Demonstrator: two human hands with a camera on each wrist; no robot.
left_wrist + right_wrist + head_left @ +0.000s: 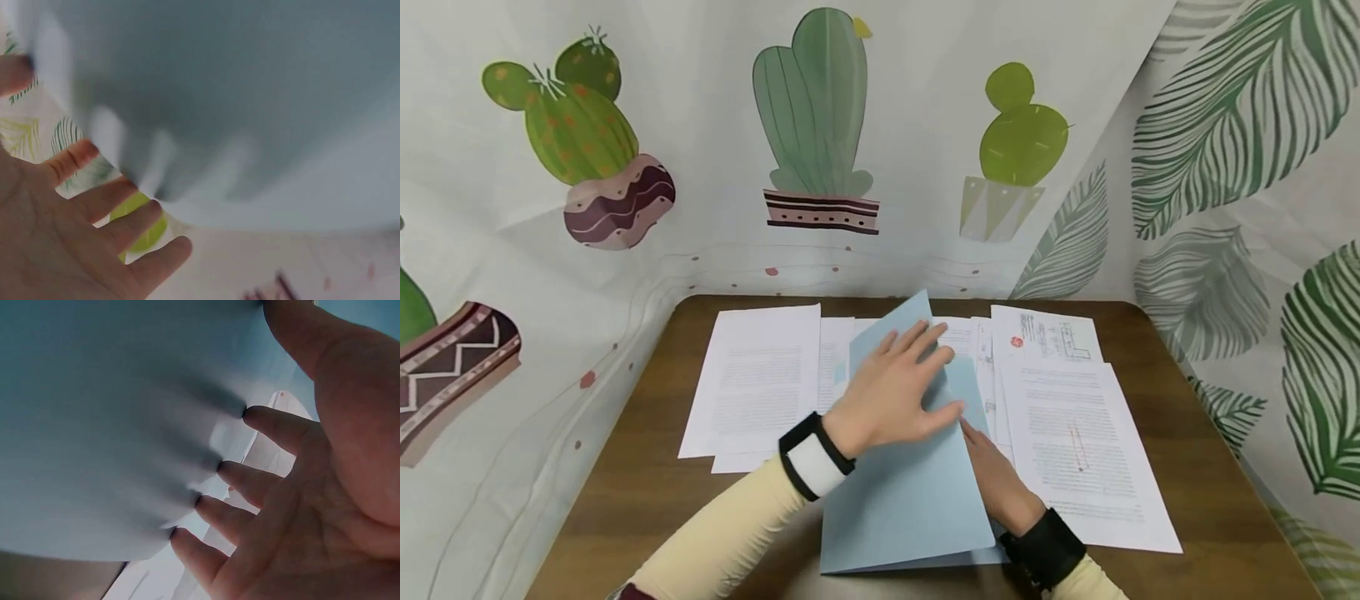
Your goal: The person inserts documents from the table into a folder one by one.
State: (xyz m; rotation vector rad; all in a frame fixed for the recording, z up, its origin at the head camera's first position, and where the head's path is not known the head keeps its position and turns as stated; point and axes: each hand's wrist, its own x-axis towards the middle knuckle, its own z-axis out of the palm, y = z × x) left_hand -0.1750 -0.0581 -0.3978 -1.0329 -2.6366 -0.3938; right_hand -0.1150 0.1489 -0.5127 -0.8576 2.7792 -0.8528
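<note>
A light blue folder [902, 500] stands partly raised at the middle of the table, its front cover tilted up. My left hand [898, 383] lies spread against the cover near its upper right edge, fingers straight. In the left wrist view, the fingertips of that hand [81, 231] meet the edge of the blurred blue cover [250, 75]. To the right, my right hand [1000, 479] reaches in by the folder's open side, partly hidden by the cover. The right wrist view shows this hand [294, 481] with extended fingers, tips touching the pale blue sheet surface [94, 437].
Printed sheets [760, 383] lie left of the folder. More printed pages [1075, 450] overlap on the right, one sheet behind them bearing a red stamp [1017, 342]. They rest on a brown wooden table [617, 483], with a cactus-patterned cloth [917, 150] hanging behind.
</note>
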